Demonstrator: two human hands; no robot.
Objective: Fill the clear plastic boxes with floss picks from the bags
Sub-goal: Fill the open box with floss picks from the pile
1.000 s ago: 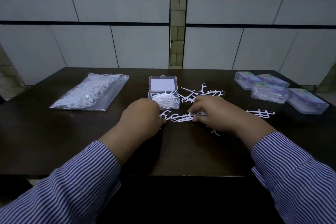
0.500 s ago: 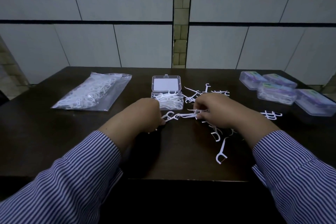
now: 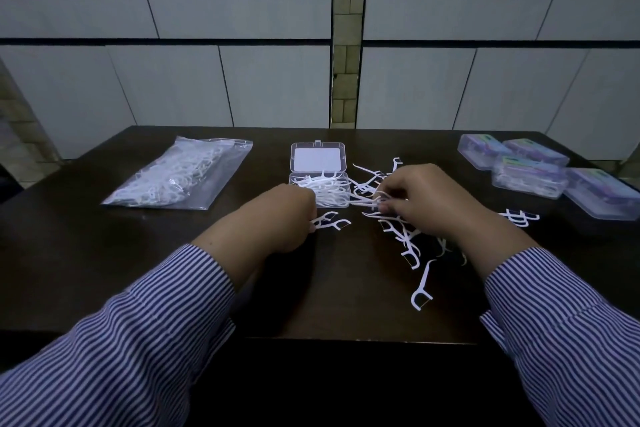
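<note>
An open clear plastic box (image 3: 318, 163) stands at the table's middle, its lid tipped back and white floss picks heaped inside. Just in front of it my left hand (image 3: 277, 218) grips a few floss picks (image 3: 329, 220) whose heads stick out to the right. My right hand (image 3: 426, 198) pinches a small bundle of picks right of the box, above a scatter of loose floss picks (image 3: 408, 246) on the dark table (image 3: 104, 270). A clear bag (image 3: 180, 177) full of picks lies at the left.
Several closed clear boxes (image 3: 530, 173) with purple inserts are grouped at the table's right rear. A few more picks (image 3: 519, 217) lie in front of them. One single pick (image 3: 422, 291) lies near the front edge. A panelled wall stands behind the table.
Both hands pulled apart: the left kept a few picks, the right lifted its bundle up and right toward the box. Several picks dropped loose onto the table under the right hand.
</note>
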